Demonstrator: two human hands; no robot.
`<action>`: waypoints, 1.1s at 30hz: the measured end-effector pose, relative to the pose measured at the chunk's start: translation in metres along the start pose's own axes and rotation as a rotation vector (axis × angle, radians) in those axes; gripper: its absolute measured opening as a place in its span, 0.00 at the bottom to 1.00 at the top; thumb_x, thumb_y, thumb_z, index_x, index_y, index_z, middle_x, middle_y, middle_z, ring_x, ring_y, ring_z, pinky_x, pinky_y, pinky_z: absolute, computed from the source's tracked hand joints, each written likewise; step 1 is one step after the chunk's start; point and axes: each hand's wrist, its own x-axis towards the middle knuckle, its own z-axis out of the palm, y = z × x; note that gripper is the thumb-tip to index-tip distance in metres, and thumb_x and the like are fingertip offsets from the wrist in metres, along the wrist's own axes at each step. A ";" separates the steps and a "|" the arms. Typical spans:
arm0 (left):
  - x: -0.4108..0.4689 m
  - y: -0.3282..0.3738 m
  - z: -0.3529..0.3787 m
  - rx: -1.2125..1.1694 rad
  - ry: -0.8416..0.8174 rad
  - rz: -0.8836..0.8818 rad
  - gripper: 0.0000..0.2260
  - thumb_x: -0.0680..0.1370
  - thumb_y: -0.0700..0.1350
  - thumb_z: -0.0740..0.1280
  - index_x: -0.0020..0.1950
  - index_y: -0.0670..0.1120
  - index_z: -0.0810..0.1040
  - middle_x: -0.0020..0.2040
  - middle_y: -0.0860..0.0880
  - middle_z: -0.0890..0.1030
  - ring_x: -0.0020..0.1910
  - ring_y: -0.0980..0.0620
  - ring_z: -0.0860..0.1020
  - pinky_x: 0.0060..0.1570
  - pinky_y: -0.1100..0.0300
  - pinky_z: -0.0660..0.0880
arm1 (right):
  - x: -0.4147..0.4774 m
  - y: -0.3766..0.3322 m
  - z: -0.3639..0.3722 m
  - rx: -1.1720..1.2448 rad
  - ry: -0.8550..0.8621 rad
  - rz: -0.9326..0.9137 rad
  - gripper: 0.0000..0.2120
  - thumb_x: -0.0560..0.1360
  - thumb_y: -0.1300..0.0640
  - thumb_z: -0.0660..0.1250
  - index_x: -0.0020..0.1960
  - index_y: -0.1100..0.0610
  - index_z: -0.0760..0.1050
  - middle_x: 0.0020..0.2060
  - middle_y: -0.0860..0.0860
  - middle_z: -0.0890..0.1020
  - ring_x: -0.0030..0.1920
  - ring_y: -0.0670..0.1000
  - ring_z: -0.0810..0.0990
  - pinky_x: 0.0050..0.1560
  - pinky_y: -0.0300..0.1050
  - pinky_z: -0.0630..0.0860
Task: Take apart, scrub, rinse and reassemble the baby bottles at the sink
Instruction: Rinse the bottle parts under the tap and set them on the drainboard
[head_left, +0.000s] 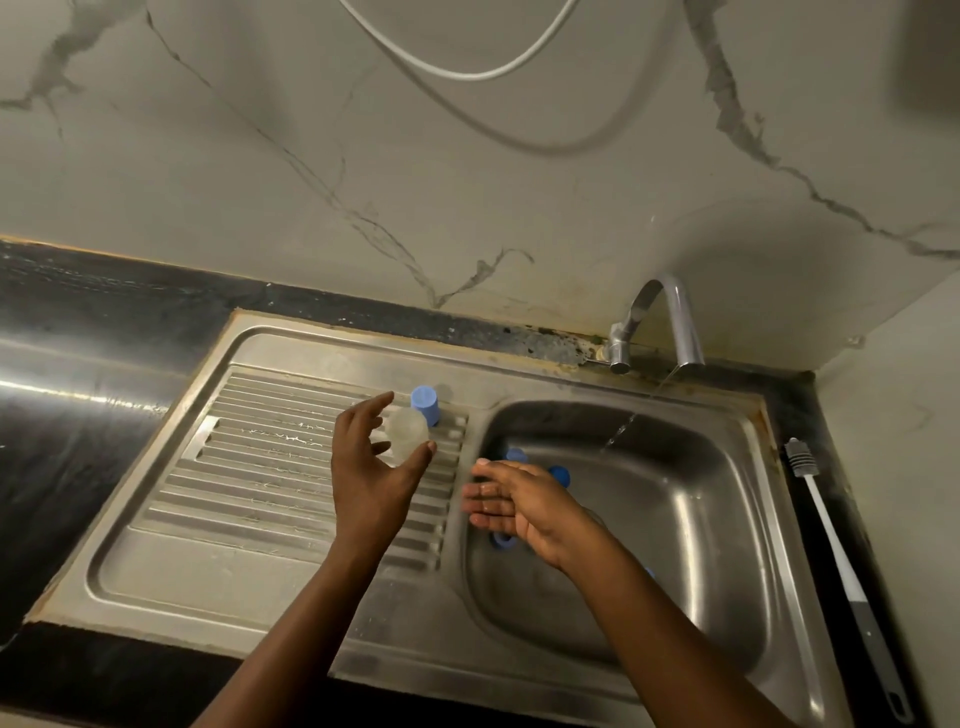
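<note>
A clear baby bottle body (409, 429) stands on the ribbed drainboard (270, 467), right in front of a blue cap (426, 405). My left hand (371, 467) is spread around the bottle, thumb tip at its right side and index finger reaching past its left, without a firm grip. My right hand (511, 501) hovers flat and wet, fingers straight, over the left edge of the sink basin (675, 519). Under and beyond it lie blue bottle parts: one (517, 456), another (560, 474), and a ring (503, 540) partly hidden by the hand.
The tap (670, 322) at the back runs a thin stream of water (618, 436) into the basin. A long bottle brush (831, 530) lies on the dark counter right of the sink. A white cable (467, 73) hangs on the marble wall.
</note>
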 end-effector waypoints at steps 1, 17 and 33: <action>-0.003 0.006 0.004 0.005 0.001 0.033 0.31 0.71 0.45 0.84 0.71 0.54 0.76 0.64 0.61 0.74 0.62 0.59 0.77 0.50 0.69 0.78 | -0.001 -0.001 -0.004 0.009 -0.002 -0.006 0.14 0.84 0.51 0.68 0.63 0.60 0.81 0.51 0.60 0.88 0.51 0.56 0.89 0.47 0.46 0.85; -0.068 0.042 0.117 -0.010 -0.377 0.011 0.13 0.77 0.45 0.78 0.56 0.60 0.80 0.52 0.57 0.82 0.51 0.57 0.83 0.44 0.66 0.80 | -0.015 0.022 -0.101 0.110 0.183 -0.038 0.12 0.82 0.51 0.70 0.56 0.59 0.85 0.46 0.57 0.88 0.46 0.55 0.88 0.42 0.47 0.84; -0.067 0.036 0.153 0.062 -0.392 -0.156 0.12 0.76 0.45 0.78 0.53 0.59 0.81 0.49 0.58 0.83 0.48 0.56 0.83 0.41 0.60 0.82 | 0.004 0.040 -0.175 -0.148 0.479 -0.173 0.04 0.78 0.56 0.75 0.53 0.53 0.84 0.40 0.51 0.89 0.42 0.51 0.88 0.49 0.50 0.86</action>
